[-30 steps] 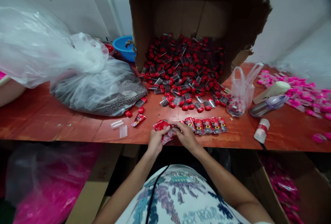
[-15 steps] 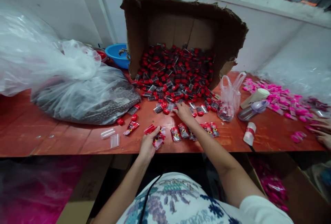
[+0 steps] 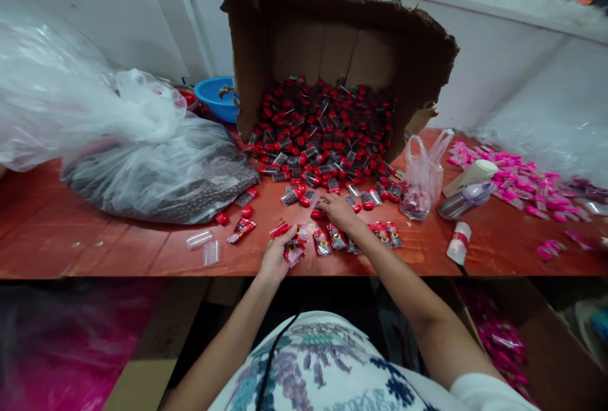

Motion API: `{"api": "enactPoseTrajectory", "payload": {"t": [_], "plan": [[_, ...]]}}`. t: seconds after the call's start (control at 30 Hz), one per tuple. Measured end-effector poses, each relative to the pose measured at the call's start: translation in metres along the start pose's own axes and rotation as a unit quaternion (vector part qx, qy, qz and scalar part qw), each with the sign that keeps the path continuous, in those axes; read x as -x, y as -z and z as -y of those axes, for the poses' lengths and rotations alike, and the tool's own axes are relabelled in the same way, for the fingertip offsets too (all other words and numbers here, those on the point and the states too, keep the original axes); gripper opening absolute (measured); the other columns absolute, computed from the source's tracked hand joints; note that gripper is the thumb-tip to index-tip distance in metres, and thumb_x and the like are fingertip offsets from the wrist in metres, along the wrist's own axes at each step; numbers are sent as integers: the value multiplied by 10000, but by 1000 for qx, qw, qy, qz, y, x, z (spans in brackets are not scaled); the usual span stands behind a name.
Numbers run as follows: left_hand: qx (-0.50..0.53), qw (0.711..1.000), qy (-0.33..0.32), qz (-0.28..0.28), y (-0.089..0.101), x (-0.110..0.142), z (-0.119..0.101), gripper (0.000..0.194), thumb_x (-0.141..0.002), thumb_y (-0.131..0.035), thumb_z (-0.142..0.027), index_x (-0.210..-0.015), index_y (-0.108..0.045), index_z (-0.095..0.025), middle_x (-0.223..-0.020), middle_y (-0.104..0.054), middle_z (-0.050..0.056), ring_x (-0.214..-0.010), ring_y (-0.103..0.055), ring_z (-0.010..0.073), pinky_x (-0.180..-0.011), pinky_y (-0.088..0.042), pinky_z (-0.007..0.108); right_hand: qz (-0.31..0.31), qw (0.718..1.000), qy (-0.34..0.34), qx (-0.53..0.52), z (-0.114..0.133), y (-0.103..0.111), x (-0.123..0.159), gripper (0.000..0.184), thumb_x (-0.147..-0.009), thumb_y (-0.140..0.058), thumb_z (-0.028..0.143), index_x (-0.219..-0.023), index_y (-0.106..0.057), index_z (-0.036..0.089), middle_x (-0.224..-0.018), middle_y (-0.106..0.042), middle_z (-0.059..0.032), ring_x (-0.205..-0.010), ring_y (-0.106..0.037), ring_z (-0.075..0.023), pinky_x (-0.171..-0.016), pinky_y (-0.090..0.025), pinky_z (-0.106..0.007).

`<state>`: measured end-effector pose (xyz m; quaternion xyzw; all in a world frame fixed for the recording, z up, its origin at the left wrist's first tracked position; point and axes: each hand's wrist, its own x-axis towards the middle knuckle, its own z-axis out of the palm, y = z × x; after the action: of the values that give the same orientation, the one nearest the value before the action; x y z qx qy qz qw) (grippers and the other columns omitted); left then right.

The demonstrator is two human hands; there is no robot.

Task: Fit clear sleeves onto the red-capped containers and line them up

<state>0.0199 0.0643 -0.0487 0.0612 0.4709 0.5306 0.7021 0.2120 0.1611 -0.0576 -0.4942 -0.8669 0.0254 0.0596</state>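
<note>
My left hand (image 3: 274,256) is closed round a small bunch of red printed sachets (image 3: 292,243) at the table's near edge. My right hand (image 3: 336,209) reaches forward, fingers curled on a small red-capped item (image 3: 316,214) at the near fringe of the heap. That heap of red-capped clear tubes (image 3: 327,139) spills out of a torn cardboard box (image 3: 332,37) lying on its side. A row of filled red sachets (image 3: 351,238) lies flat just under my right wrist.
A big clear plastic bag of dark beads (image 3: 156,170) fills the left of the red table (image 3: 71,240). Behind it is a blue bowl (image 3: 213,94). To the right are a small plastic bag (image 3: 422,183), a hand-held tool (image 3: 468,189), a tape roll (image 3: 458,243) and pink items (image 3: 522,183).
My hands were together over the sachets a second ago. The right hand then reached out to the heap and has now drawn back a little. The left hand stayed with its bunch.
</note>
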Motion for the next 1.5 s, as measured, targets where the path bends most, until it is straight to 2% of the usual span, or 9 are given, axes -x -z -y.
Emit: {"api": "enactPoseTrajectory", "payload": {"t": [0.2, 0.37, 0.5, 0.73, 0.83, 0.9, 1.0, 1.13, 1.5], "plan": [[35, 999, -9, 2, -1, -4, 4, 126, -684, -732, -111, -761, -634, -126, -634, -668, 24, -494, -627, 133, -471, -546, 246, -15, 999, 45, -26, -5, -2, 10, 271, -900, -504, 177, -1144, -617, 214, -1247, -584, -94, -1191, -439, -237, -961, -349, -360], [39, 999, -7, -8, -1, -8, 4, 118, -693, -734, -131, -752, -632, -138, -634, -666, 19, -485, -617, 126, -456, -526, 230, 3, 995, 85, -58, 4, -4, 15, 311, -899, -515, 195, -1202, -583, 218, -1210, -598, -66, -1099, -515, -191, -921, -382, -301], [53, 999, -11, 3, -2, -10, 5, 89, -717, -721, -147, -742, -636, -139, -625, -662, 10, -477, -606, 108, -487, -524, 215, 6, 998, 56, -35, 13, -5, 8, 381, -840, -600, 179, -1218, -568, 208, -1182, -584, -87, -1035, -519, -214, -869, -389, -304], [56, 998, -27, -12, -2, -7, -2, 132, -721, -730, -181, -785, -628, -127, -645, -672, 20, -493, -613, 120, -438, -493, 210, 36, 997, 31, -53, 15, -5, -5, 253, -914, -479, 167, -1135, -598, 137, -1108, -633, -147, -1013, -553, -231, -883, -363, -332], [55, 998, -34, -13, 0, -7, -5, 155, -714, -739, -195, -788, -623, -123, -628, -673, 26, -484, -612, 125, -436, -490, 212, 4, 995, -7, -101, 22, 0, 7, 254, -945, -434, 227, -1101, -604, 121, -1046, -655, -155, -973, -583, -227, -871, -385, -327], [53, 998, -38, -11, 1, -8, -6, 170, -707, -747, -212, -781, -622, -122, -625, -675, 29, -475, -610, 125, -434, -489, 212, -64, 978, -39, -193, 33, 5, 22, 282, -961, -396, 273, -1121, -592, 148, -1059, -656, -124, -966, -596, -207, -849, -417, -307], [42, 998, -49, -9, 2, -10, -5, 219, -674, -773, -250, -783, -631, -123, -617, -675, 26, -459, -602, 121, -429, -485, 208, -168, 900, -101, -388, 56, 9, 47, 307, -957, -386, 338, -1141, -586, 196, -1045, -670, -66, -940, -622, -178, -799, -468, -276], [39, 995, -87, -3, -3, -11, -1, 284, -578, -827, -230, -758, -632, -128, -635, -682, 16, -484, -616, 125, -444, -498, 211, -194, 834, -147, -495, 78, 8, 72, 296, -923, -447, 358, -1118, -619, 215, -1032, -685, -49, -914, -643, -178, -790, -499, -283], [-54, 990, -132, 21, -12, 0, 4, 349, -526, -846, -263, -770, -635, -130, -663, -678, 9, -522, -632, 144, -433, -511, 229, -226, 845, -130, -466, 83, 10, 86, 273, -917, -485, 321, -1126, -637, 234, -1056, -678, -58, -971, -631, -184, -862, -489, -315]]}}
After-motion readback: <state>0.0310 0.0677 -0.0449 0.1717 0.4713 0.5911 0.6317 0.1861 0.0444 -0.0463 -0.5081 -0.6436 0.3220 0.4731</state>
